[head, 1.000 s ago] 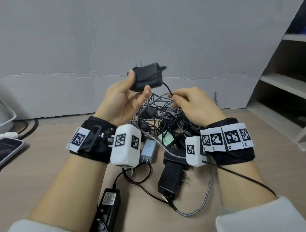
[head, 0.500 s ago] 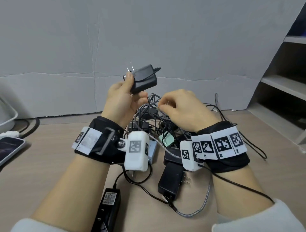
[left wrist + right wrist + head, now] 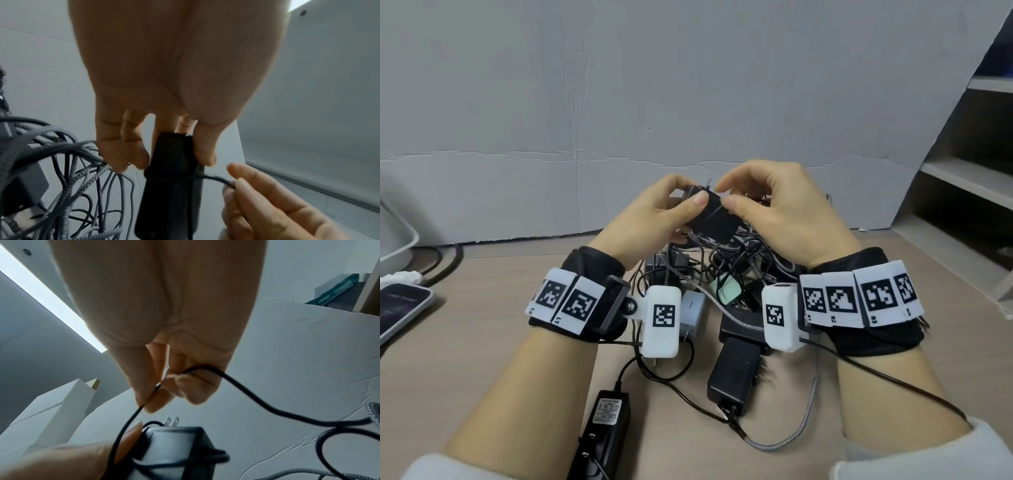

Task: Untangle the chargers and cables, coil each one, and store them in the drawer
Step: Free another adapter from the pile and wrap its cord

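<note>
My left hand (image 3: pixel 664 212) grips a black charger block (image 3: pixel 710 217) (image 3: pixel 170 186) (image 3: pixel 174 456) above the tangle, thumb on its top face and fingers behind. Its two metal prongs (image 3: pixel 172 421) point away from me. My right hand (image 3: pixel 767 205) pinches the block's thin black cable (image 3: pixel 236 382) (image 3: pixel 213 178) between thumb and forefinger, right beside the block. One turn of that cable lies around the block. Below the hands a tangle of grey braided and black cables (image 3: pixel 722 260) with several chargers lies on the wooden desk (image 3: pixel 465 342).
A black adapter (image 3: pixel 736 370), a black battery charger (image 3: pixel 602 435), a light-blue plug (image 3: pixel 690 313) and a mint-green plug (image 3: pixel 727 289) lie near my wrists. A phone (image 3: pixel 400 308) and a white tray (image 3: pixel 393 236) sit at the left. Open shelves (image 3: pixel 969 178) stand to the right.
My left hand has lowered the black charger block toward the tangle. My right hand has risen from the pile to the block and now pinches its cable close to it.
</note>
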A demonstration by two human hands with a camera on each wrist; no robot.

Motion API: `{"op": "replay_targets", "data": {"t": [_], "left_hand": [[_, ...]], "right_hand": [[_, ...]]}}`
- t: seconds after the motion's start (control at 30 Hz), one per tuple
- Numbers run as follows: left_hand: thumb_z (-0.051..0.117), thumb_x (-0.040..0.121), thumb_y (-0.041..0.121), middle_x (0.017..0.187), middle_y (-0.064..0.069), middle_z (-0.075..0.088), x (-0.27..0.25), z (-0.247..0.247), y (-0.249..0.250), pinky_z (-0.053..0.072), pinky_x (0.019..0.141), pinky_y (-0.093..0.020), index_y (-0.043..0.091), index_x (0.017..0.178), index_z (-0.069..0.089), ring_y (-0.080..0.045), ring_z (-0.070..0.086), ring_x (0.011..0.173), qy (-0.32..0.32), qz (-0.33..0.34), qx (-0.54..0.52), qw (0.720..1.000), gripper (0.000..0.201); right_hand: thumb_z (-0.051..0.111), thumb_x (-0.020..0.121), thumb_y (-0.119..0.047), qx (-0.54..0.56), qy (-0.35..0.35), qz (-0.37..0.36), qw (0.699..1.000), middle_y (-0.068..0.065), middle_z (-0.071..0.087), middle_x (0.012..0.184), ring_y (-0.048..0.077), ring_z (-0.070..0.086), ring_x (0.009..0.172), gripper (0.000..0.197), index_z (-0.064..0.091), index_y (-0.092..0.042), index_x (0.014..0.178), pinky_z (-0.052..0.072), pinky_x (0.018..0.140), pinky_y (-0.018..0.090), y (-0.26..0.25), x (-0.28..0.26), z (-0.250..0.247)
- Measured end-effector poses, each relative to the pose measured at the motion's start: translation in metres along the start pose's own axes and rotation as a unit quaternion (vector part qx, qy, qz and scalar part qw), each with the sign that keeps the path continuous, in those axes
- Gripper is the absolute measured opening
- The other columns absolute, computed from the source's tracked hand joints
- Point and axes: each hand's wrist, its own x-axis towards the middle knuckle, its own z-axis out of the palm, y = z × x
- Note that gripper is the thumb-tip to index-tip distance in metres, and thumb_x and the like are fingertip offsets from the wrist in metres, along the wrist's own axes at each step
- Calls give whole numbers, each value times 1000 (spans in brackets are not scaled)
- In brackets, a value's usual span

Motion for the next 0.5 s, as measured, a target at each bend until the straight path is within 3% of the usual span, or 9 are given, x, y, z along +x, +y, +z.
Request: {"op": "replay_targets", "data": {"t": [0.1, 0.23, 0.4, 0.5], "left_hand": [[55, 102, 27, 108, -6, 73, 1, -3, -1, 59, 86, -39, 11, 123, 54, -22, 71, 101, 17, 14, -36, 999, 26], [57, 102, 19, 111, -9, 70, 7, -9, -5, 60, 77, -36, 7, 123, 52, -27, 73, 100, 144, 39, -205, 967, 25], [57, 101, 15, 126, -26, 61, 13, -20, -11, 60, 84, -36, 3, 116, 52, -34, 69, 110, 238, 42, -351, 905, 20], [60, 100, 16, 123, -26, 62, 15, -23, -14, 60, 85, -36, 4, 117, 53, -33, 70, 109, 253, 35, -328, 910, 21]], "right_hand": [[64, 93, -8, -14, -27, 7, 1000, -9, 65, 84, 7, 61, 80, 22, 71, -24, 106, 49, 75, 19, 2, -2, -6], [66, 92, -11, -39, -34, 38, 998, -7, 69, 84, 5, 56, 69, 17, 72, -24, 100, 47, 73, 20, 10, -2, -12], [65, 94, -21, -88, -107, 109, 984, -6, 70, 79, 13, 65, 78, 10, 71, -23, 101, 52, 81, 29, 15, -3, -7], [59, 99, -25, -90, -120, 102, 983, -4, 68, 81, 21, 66, 82, 14, 72, -27, 104, 54, 83, 38, 8, -5, -6]]}}
